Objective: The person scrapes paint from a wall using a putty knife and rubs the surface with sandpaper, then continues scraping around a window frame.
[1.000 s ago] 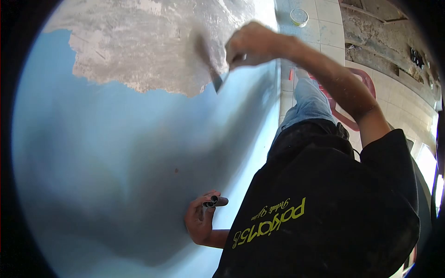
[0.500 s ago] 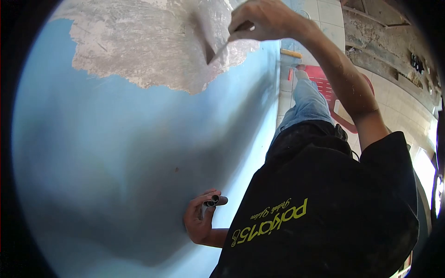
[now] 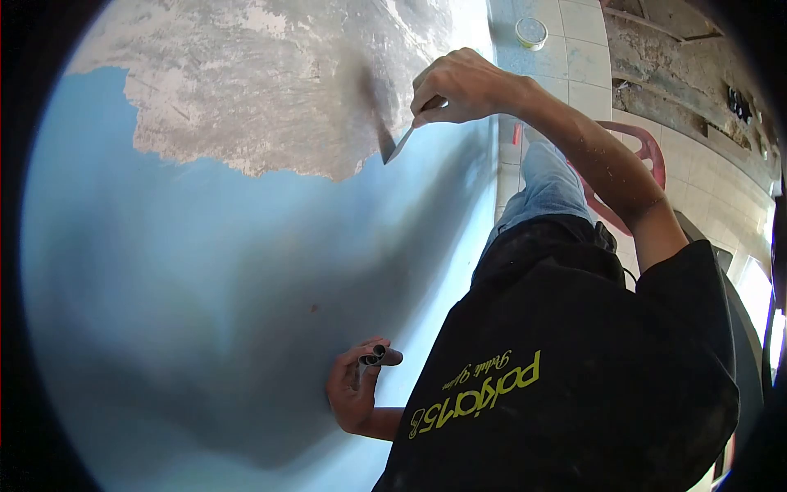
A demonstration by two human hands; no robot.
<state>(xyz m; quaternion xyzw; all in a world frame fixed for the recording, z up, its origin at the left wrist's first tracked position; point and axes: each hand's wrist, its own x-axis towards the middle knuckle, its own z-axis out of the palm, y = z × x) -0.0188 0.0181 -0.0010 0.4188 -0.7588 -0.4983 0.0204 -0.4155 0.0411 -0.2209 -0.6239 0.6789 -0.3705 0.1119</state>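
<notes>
right hand [image 3: 459, 86]: fingers closed tight round the handle of a scraper [image 3: 399, 146], upper middle of the frame
scraper: blade laid at a low angle right on the ragged edge where blue paint meets the bare patch [image 3: 270, 90], I'd guess so it gets under the paint
left hand [image 3: 354, 394]: bottom centre, curled round a couple of small dark tubes [image 3: 377, 355], knuckles against the wall [image 3: 205, 312], looks like it's parked there for balance
floor stuff: red chair [image 3: 635, 164] and a little round tin [image 3: 530, 31] on the tiles, upper right, well away from the hands
shirt [image 3: 574, 369]: yellow print, upside down from here, reads something like "pakya15"; can't read the cursive line under it
</notes>
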